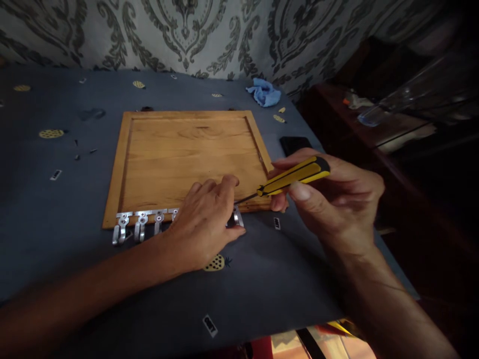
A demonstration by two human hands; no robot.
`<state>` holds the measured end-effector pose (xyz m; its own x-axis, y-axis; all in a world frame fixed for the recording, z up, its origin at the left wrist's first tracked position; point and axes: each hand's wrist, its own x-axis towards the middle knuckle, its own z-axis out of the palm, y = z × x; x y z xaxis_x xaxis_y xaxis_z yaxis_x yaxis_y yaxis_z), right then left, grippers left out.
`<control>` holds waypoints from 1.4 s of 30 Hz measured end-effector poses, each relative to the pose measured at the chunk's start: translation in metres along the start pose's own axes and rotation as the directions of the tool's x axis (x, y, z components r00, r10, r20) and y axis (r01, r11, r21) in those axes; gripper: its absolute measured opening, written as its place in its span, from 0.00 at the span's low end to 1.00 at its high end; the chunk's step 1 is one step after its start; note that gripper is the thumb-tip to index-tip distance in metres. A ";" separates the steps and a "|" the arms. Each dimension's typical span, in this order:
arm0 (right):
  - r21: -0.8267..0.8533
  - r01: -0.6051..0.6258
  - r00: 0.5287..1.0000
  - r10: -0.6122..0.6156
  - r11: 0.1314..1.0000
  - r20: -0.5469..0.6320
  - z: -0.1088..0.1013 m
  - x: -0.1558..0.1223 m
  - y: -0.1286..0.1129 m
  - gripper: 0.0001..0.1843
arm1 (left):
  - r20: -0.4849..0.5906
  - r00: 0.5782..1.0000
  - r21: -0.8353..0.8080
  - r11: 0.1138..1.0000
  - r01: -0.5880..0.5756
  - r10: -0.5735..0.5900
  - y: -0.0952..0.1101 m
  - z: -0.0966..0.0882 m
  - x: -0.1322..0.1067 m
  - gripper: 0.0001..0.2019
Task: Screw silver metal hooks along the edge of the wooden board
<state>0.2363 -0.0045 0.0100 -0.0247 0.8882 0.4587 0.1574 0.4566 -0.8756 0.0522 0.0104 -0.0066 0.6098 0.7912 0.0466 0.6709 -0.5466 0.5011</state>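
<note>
A wooden panel [192,154] with a raised frame lies flat on the cloth-covered table. Along its near edge runs a metal hook rail [141,219] with several silver hooks. My left hand [205,217] bends over the rail's right part, thumb in front of the last hook and fingers on the wood. It covers part of the rail. Between the fingers and thumb of my right hand [333,194] is a yellow and black screwdriver [294,177]. Its shaft slants down left to the rail beside my left hand; the tip and any screw there are hidden.
Several small dark pieces, perhaps screws, [93,150] lie left of the panel. A crumpled blue cloth [264,92] sits at the back right, with a dark flat object [295,145] closer. Right of the table, dark furniture [337,104] holds clutter. A patterned curtain [183,30] hangs behind.
</note>
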 end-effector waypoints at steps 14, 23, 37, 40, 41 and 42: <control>-0.011 0.176 0.968 -0.175 0.984 -0.178 0.003 -0.003 0.008 0.06 | 0.017 1.000 0.008 1.000 0.004 -0.005 0.001 -0.001 -0.001 0.28; 0.043 0.126 0.982 -0.119 0.991 -0.148 0.004 -0.003 0.008 0.07 | 0.028 0.999 0.005 1.000 0.015 -0.015 0.001 -0.001 0.000 0.28; 0.014 0.133 0.989 -0.132 0.991 -0.064 0.005 -0.002 0.003 0.06 | -0.011 1.000 -0.006 1.000 -0.016 0.016 -0.001 0.002 0.000 0.29; -0.012 0.131 0.990 -0.131 0.991 -0.053 0.004 -0.001 0.001 0.06 | -0.002 1.000 0.001 1.000 -0.016 0.016 -0.001 0.001 -0.001 0.28; -0.021 0.116 0.992 -0.117 0.993 -0.045 0.003 -0.001 0.001 0.08 | -0.002 1.000 0.002 1.000 -0.016 0.016 0.000 0.000 -0.001 0.29; -0.029 0.103 0.994 -0.104 0.994 -0.035 0.003 -0.002 0.000 0.10 | -0.003 1.000 0.001 1.000 -0.018 0.018 0.000 0.000 -0.001 0.29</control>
<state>0.2338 -0.0057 0.0088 -0.0063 0.8336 0.5524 0.1823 0.5441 -0.8190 0.0514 0.0096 -0.0068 0.6204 0.7821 0.0581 0.6603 -0.5609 0.4994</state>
